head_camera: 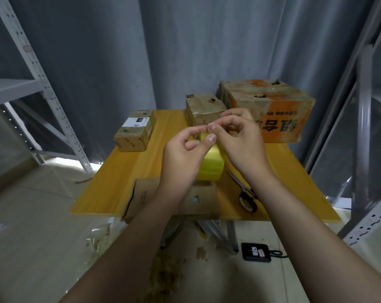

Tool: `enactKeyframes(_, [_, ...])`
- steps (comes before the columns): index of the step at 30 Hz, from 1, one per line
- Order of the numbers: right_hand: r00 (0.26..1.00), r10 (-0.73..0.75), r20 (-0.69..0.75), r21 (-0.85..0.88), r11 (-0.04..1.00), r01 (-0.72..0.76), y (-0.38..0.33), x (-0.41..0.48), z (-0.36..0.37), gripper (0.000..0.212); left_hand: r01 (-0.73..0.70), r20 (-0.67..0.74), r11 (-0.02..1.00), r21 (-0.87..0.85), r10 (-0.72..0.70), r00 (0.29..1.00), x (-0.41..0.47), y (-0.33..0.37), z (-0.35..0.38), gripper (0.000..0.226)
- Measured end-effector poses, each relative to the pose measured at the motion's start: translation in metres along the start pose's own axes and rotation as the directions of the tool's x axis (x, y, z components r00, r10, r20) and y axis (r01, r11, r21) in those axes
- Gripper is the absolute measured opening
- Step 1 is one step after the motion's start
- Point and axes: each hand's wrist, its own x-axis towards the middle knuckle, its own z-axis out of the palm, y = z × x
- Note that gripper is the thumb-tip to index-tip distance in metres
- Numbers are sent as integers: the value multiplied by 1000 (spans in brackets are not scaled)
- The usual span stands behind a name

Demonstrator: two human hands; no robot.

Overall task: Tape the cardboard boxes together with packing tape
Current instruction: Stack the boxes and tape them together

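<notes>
Yellow wood table (123, 171) carries orange box (279, 110) back right, brown box (203, 110) beside it, labelled box (134, 133) back left, flat box (145, 195) at front edge. Left grip (180, 158) and right grip (239, 141) both pinch tape end (204, 127) over the yellow tape roll (211, 166) mid-table; scissors (244, 193) lie right of it.

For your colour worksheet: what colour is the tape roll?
Yellow: the tape roll, seen in the head view.
</notes>
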Motion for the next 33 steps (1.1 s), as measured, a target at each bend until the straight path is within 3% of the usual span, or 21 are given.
enactKeyframes(5, [1000, 3, -8, -87, 996, -4, -2, 0, -4, 9, 33, -52, 999, -41, -36, 998, 1, 0, 1, 48])
enactKeyframes(7, [1000, 6, 21, -115, 993, -4, -4, -3, -1, 20, 46, -81, 995, -90, -53, 995, 4, 1, 1, 50])
enactKeyframes(11, [994, 100, 33, -124, 988, -95, -3, -5, 2, 74, 89, -174, 989, -120, -109, 979, 10, -1, 0, 37])
enactKeyframes(15, [942, 319, 104, 58, 944, -325, 2, -7, -5, 77, 211, -244, 965, -154, -244, 939, 18, -9, 6, 29])
enactKeyframes(17, [936, 325, 133, 86, 937, -338, 8, -7, -3, 75, 229, -166, 964, -138, -251, 954, 20, -10, 11, 26])
enactKeyframes(20, [946, 324, 21, 149, 934, -324, 16, -5, -11, 64, 223, 29, 974, -36, -222, 975, 25, -9, 17, 16])
enactKeyframes(24, [918, 395, -39, 177, 907, -383, 26, 2, -23, 57, 80, 278, 981, 179, -129, 952, 30, -9, 6, 7])
enactKeyframes(26, [923, 380, -55, 92, 923, -374, 31, 3, -24, 55, 17, 360, 962, 274, -119, 925, 32, -11, -3, 6])
enactKeyframes(28, [961, 273, -31, -178, 945, -274, 38, -1, -23, 53, 2, 387, 898, 441, -192, 902, 32, -14, -14, 9])
enactKeyframes(30, [985, 169, 23, -468, 873, -139, 48, -8, -25, 47, 11, 394, 804, 595, -304, 867, 31, -17, -26, 16])
enactKeyframes(33, [983, 178, 45, -609, 785, -114, 67, -14, -35, 38, 0, 423, 670, 742, -468, 776, 24, -21, -40, 46])
